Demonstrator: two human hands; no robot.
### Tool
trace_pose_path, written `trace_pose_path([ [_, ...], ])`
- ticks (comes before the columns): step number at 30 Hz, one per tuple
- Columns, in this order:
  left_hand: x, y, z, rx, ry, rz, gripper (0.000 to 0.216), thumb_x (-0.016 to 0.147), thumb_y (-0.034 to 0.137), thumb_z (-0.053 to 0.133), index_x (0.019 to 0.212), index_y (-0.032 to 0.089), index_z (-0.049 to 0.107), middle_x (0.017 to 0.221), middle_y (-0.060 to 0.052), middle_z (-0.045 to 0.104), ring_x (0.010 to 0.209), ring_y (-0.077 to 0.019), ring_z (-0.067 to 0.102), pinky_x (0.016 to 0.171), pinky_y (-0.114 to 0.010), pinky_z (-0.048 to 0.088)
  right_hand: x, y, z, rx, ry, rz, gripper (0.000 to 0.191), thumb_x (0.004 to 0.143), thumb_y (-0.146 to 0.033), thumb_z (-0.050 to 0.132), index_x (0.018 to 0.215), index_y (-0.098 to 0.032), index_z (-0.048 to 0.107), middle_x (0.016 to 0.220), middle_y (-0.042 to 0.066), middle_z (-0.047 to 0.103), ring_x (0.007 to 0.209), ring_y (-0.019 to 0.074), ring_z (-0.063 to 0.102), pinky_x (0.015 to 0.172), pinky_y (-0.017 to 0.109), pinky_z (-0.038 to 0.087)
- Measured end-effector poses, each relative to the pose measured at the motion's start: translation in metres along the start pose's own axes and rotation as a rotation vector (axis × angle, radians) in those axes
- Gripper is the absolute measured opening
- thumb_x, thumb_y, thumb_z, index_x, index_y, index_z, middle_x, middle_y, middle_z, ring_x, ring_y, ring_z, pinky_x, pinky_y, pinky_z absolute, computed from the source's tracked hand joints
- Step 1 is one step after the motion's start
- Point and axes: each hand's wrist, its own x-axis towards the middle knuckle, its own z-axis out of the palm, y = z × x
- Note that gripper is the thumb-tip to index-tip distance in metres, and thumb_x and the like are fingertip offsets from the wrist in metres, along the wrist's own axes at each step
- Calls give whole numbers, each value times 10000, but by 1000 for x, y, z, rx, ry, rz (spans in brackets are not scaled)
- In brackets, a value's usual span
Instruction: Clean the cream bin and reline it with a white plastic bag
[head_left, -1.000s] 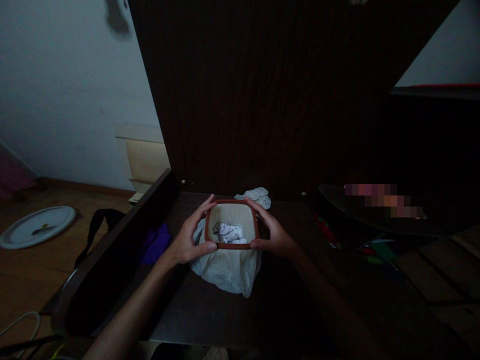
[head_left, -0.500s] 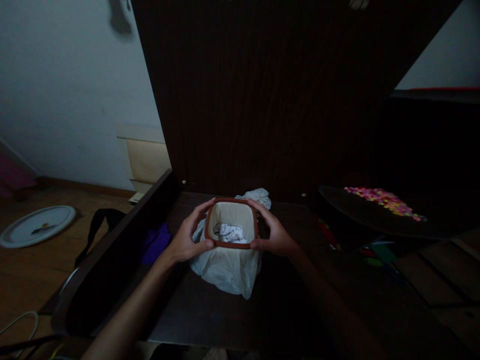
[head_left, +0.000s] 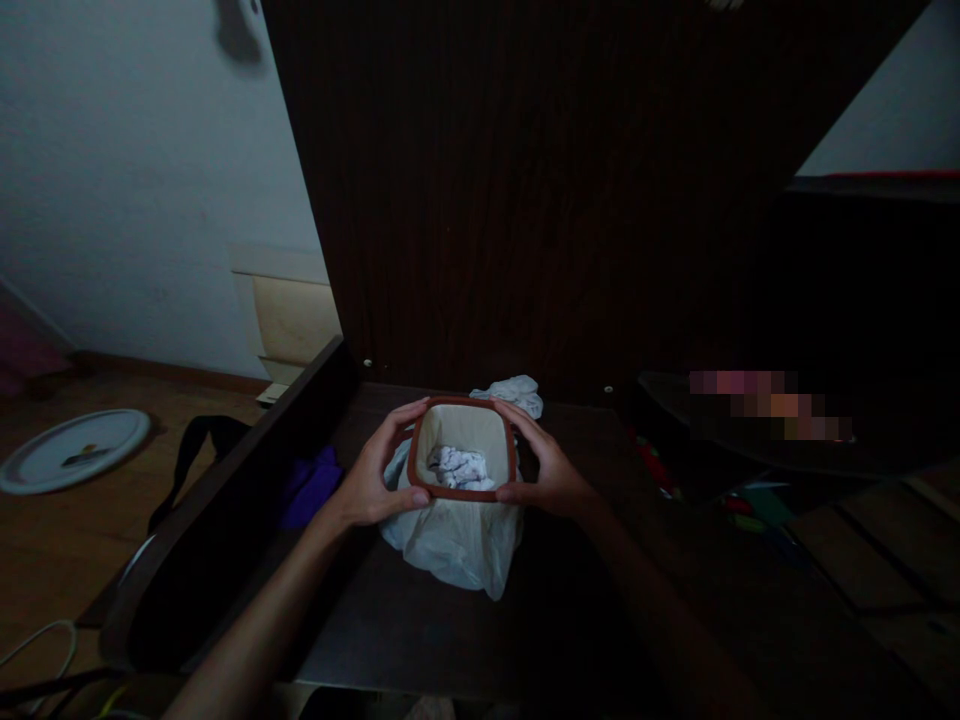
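Observation:
A small bin lined with a whitish plastic bag (head_left: 461,550) stands on the dark wooden surface. Its brown square rim (head_left: 465,494) runs round the top, and the bag hangs out loosely below it. Inside lies some crumpled white paper (head_left: 459,466) with dark marks. My left hand (head_left: 379,475) grips the rim from the left, thumb at the near corner and fingers along the side. On the right side, my right hand (head_left: 547,470) holds the rim the same way.
Behind the bin lies a crumpled white plastic bag (head_left: 517,393). A purple cloth (head_left: 311,487) is to the left, beside a raised wooden side board (head_left: 232,480). A tall dark panel (head_left: 480,200) rises at the back. On the floor at far left lies a white oval lid-like thing (head_left: 124,440).
Hardly anything has moved. Both hands keep their hold on the rim, and the bin stays in place.

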Motion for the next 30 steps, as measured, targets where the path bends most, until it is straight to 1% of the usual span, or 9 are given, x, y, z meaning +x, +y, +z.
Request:
trace_pose_path([
  [4,0,-3,-4,51,2,23,955,685,636,820,1451,215,438,1557,-199,384,1462,-406,366,1202,-609,303,1,0,-1,-34,-9,-17,1081,642,-716,803,1531,-245,408,1598,159,391,1477,375,358,1222,565,262],
  [8,1,-2,-6,105,-12,24,953,680,643,816,1448,219,444,1556,-200,376,1457,-412,368,1202,-612,293,3,-1,-7,-79,-55,-16,1074,648,-678,822,1541,-267,389,1602,146,389,1475,368,365,1212,569,284],
  [13,0,-3,-7,163,-25,37,939,689,655,802,1452,238,446,1559,-196,368,1455,-411,373,1194,-608,304,5,-3,-11,-111,-96,-29,1081,659,-662,825,1558,-276,365,1611,142,378,1493,361,336,1219,576,271],
  [18,-2,-3,-8,206,-23,43,908,697,659,797,1439,254,466,1544,-186,392,1455,-408,370,1186,-614,307,4,0,-9,-88,-86,-19,1066,674,-674,808,1559,-276,366,1614,136,376,1500,361,323,1222,573,268],
  [20,-2,-3,-9,217,-24,42,914,687,660,805,1435,254,473,1545,-185,394,1455,-408,369,1184,-608,314,3,1,-8,-69,-79,-13,1087,655,-696,807,1557,-279,367,1619,136,367,1503,365,313,1225,574,256],
  [22,-1,-3,-9,223,-28,36,938,677,661,812,1444,251,463,1554,-187,386,1459,-408,363,1189,-602,314,2,2,-7,-61,-88,-4,1162,597,-711,833,1561,-272,357,1627,146,344,1505,376,304,1226,580,245],
  [25,-2,-3,-9,206,-31,19,983,677,662,811,1476,244,419,1575,-188,362,1465,-403,357,1201,-596,302,3,-1,-7,-72,-101,18,1251,523,-689,882,1567,-269,336,1630,153,329,1503,385,301,1227,583,238],
  [30,-1,2,-6,139,-25,-7,1060,685,652,813,1530,231,330,1582,-191,369,1456,-396,380,1218,-588,286,7,-15,-13,-90,-72,1,1243,515,-684,887,1559,-273,352,1611,146,362,1492,380,321,1237,575,225],
])
